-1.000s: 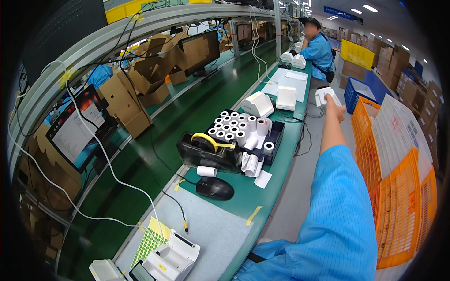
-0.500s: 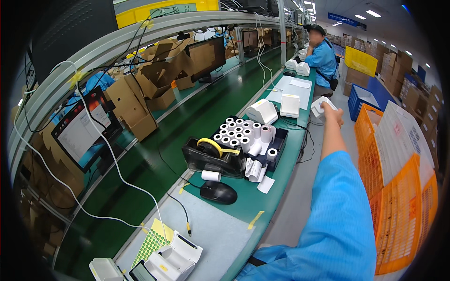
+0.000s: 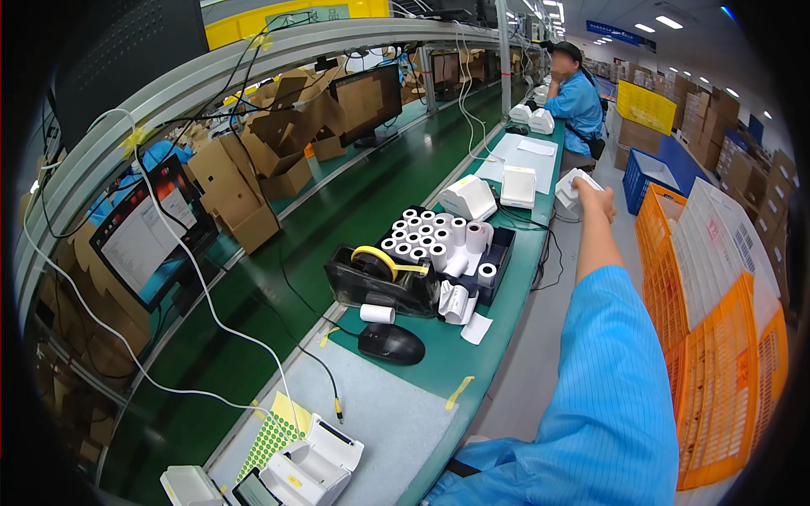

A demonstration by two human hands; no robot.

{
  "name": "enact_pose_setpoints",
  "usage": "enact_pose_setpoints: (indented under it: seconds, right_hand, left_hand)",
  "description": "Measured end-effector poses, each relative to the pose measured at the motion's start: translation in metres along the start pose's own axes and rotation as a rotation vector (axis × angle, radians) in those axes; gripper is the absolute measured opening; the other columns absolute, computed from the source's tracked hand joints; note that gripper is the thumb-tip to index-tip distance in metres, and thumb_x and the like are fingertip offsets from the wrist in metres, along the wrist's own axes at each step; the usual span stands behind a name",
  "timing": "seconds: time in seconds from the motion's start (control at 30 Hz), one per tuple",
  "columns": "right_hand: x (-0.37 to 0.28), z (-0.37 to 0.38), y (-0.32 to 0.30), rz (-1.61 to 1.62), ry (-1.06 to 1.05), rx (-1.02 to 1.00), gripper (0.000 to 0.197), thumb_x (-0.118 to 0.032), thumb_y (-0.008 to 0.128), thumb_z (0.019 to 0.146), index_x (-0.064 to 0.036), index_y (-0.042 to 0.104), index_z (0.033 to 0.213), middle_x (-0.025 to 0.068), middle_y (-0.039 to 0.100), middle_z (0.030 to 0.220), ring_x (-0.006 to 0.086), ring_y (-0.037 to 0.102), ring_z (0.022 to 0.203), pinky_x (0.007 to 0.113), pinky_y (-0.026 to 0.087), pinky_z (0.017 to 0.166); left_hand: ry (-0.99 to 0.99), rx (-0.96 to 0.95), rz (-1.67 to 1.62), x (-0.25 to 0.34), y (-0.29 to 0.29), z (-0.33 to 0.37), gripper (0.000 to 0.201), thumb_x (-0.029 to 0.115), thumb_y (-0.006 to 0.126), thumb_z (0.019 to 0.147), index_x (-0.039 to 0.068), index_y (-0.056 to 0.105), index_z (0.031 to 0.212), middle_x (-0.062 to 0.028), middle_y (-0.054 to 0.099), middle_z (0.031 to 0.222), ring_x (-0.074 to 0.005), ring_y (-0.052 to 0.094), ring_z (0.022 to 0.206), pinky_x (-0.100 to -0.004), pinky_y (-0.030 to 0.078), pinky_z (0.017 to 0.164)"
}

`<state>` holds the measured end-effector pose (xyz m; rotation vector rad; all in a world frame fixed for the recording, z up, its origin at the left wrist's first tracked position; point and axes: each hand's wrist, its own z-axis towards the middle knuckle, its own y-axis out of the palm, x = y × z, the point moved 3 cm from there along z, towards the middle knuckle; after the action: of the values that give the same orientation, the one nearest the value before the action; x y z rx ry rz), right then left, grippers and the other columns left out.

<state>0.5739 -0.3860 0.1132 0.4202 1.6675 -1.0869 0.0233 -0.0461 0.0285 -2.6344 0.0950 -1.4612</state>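
My right arm, in a blue sleeve, reaches forward past the bench's right edge. My right hand (image 3: 597, 202) is closed around a white boxy device (image 3: 571, 192), partly covered by the fingers. Nearest to it on the bench are two similar white devices, one upright (image 3: 518, 187) and one wedge-shaped (image 3: 469, 198). A dark tray (image 3: 499, 268) behind the tape dispenser (image 3: 380, 282) holds several white paper rolls (image 3: 422, 239). At the near end lies a white device with its lid raised (image 3: 325, 464) and a dark screen, beside a sheet of green round stickers (image 3: 272, 434). My left hand is out of view.
A black mouse (image 3: 391, 344) and a loose paper roll (image 3: 377, 314) lie near the dispenser. Orange crates (image 3: 717, 379) and a blue crate (image 3: 650, 181) line the right side. Farther along the bench sits a person in blue (image 3: 578, 105). Cables hang over the monitors at left.
The view has shifted slightly. My right hand still holds the white device out beyond the bench edge, at almost the same place.
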Motion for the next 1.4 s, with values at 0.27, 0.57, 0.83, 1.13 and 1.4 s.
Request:
enact_pose_setpoints:
  seconds: [0.27, 0.57, 0.83, 1.13, 1.4]
  right_hand:
    - [0.0, -0.002, 0.007, -0.037, -0.027, -0.012, 0.094, -0.042, 0.072, 0.049, -0.0143, 0.038, 0.132, 0.0231, 0.04, 0.126, 0.037, 0.038, 0.115, 0.041, 0.039, 0.094]
    - [0.0, -0.005, 0.009, -0.076, -0.038, -0.013, 0.094, -0.042, 0.074, 0.049, -0.0163, 0.038, 0.133, 0.0224, 0.039, 0.127, 0.0369, 0.038, 0.116, 0.041, 0.039, 0.094]
    - [0.002, -0.006, 0.01, -0.093, -0.078, -0.022, 0.094, -0.043, 0.073, 0.049, -0.0156, 0.039, 0.132, 0.0212, 0.04, 0.126, 0.0368, 0.039, 0.115, 0.041, 0.039, 0.094]
    - [0.042, -0.058, 0.038, 0.081, -0.205, 0.097, 0.089, -0.041, 0.075, 0.052, -0.0148, 0.039, 0.129, 0.0255, 0.037, 0.123, 0.0402, 0.036, 0.116, 0.045, 0.041, 0.091]
    - [0.088, -0.073, 0.079, 0.321, 0.015, 0.372, 0.083, -0.039, 0.074, 0.054, -0.0213, 0.038, 0.128, 0.0246, 0.035, 0.112, 0.0405, 0.039, 0.102, 0.051, 0.043, 0.079]
  left_hand:
    - [0.108, -0.039, 0.145, -0.02, -0.006, 0.003, 0.04, 0.008, 0.059, 0.075, 0.003, 0.048, 0.114, 0.0, 0.042, 0.069, -0.0091, 0.039, 0.059, -0.0227, 0.034, 0.052]
    - [0.176, -0.049, 0.119, -0.026, -0.005, 0.004, 0.04, 0.009, 0.059, 0.075, 0.004, 0.049, 0.113, 0.0, 0.041, 0.066, -0.0095, 0.038, 0.057, -0.0236, 0.034, 0.052]
    - [0.051, -0.003, 0.059, -0.004, -0.001, 0.001, 0.044, -0.013, 0.043, 0.069, 0.003, 0.056, 0.108, 0.0048, 0.042, 0.067, -0.0023, 0.035, 0.054, -0.016, 0.027, 0.045]
    - [0.074, 0.046, 0.139, 0.016, 0.004, -0.003, 0.044, -0.01, 0.04, 0.072, 0.005, 0.056, 0.11, 0.0029, 0.041, 0.067, -0.0062, 0.035, 0.058, -0.0174, 0.029, 0.051]
    - [0.003, -0.038, 0.175, 0.017, -0.001, -0.002, 0.049, -0.009, 0.034, 0.072, 0.007, 0.054, 0.113, 0.0024, 0.04, 0.071, -0.0092, 0.036, 0.063, -0.0193, 0.032, 0.059]
